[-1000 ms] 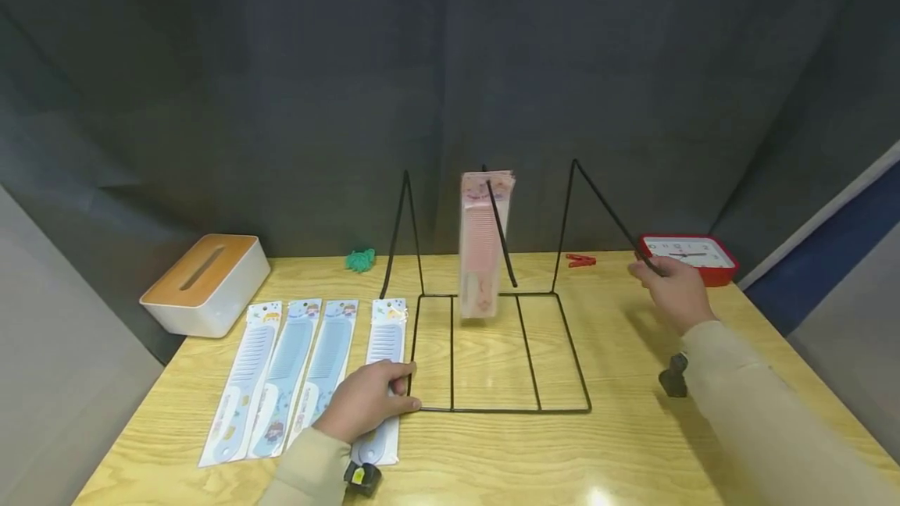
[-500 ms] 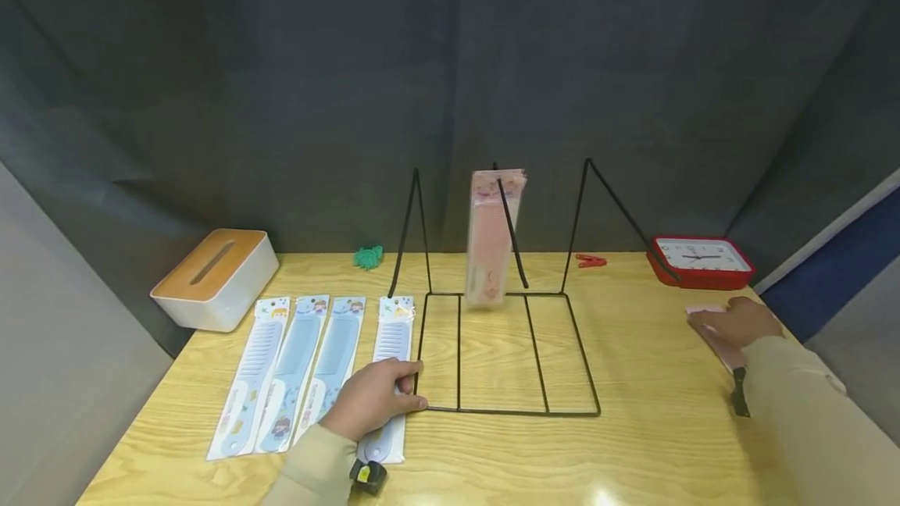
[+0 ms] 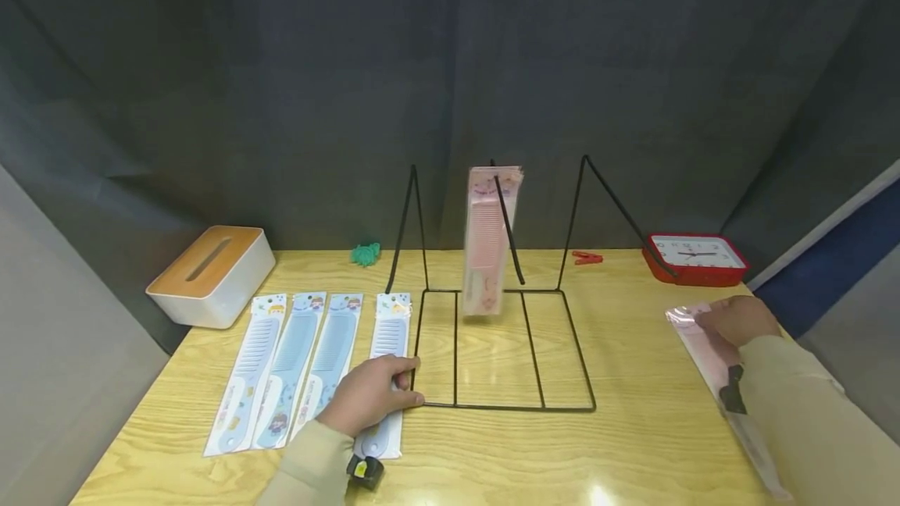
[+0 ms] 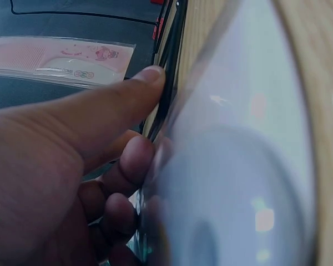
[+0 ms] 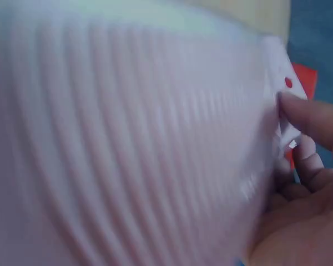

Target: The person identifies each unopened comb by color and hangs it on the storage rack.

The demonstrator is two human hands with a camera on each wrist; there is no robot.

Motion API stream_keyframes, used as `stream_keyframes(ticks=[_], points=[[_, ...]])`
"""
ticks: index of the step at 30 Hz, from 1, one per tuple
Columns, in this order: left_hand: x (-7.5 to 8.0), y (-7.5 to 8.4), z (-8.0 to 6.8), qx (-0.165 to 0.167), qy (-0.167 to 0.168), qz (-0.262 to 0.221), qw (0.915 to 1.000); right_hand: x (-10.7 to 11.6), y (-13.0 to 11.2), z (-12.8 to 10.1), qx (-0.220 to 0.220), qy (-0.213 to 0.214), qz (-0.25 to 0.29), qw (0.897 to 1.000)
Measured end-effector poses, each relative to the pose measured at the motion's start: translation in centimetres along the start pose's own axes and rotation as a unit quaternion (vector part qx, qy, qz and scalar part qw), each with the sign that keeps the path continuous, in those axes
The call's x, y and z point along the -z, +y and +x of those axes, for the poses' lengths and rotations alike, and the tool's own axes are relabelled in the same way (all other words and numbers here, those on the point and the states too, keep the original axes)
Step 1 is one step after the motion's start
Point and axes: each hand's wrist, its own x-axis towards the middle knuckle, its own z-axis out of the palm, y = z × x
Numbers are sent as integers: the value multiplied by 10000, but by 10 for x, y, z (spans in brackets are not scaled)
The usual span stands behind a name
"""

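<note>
My left hand (image 3: 369, 393) grips the front left corner of the black wire display rack (image 3: 506, 408), its thumb against the wire in the left wrist view. A packaged purple-blue comb (image 3: 389, 330) lies partly under that hand. On the rack's middle hook hang packaged pink combs (image 3: 485, 236), overlapping each other. Over at the right, my right hand (image 3: 745, 320) pinches another packaged pink comb (image 3: 699, 346) by its top end, beside the hang hole seen in the right wrist view. The sleeve and wrist strap partly hide this comb. Both outer hooks of the rack are bare.
Three packaged combs (image 3: 284, 373) in blue and purple lie side by side at left. A white tissue box (image 3: 211, 276) with a wooden lid stands behind them. Along the back are a green object (image 3: 366, 254), a red clip (image 3: 587, 258) and a red clock (image 3: 696, 260).
My right hand has left the right hook's tip, gone down to the right and taken hold of a packaged pink comb, which now shows more of its length. My left hand stays at the rack.
</note>
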Motion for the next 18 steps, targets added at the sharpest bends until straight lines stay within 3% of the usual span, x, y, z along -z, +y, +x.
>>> stream_keyframes(ticks=[5,11,16,18], points=[[0,0,0,-16,13,-34,10000,7,-23,-18,374,315,650,9967],[0,-1,-1,0,-14,-59,10000,10,-87,-51,959,813,1549,9799],[0,-2,-1,-29,-42,-110,9999,11,-151,-103,969,763,2376,9635],[0,-1,-1,-47,-50,-130,9999,9,-174,-127,1189,777,2567,9560]])
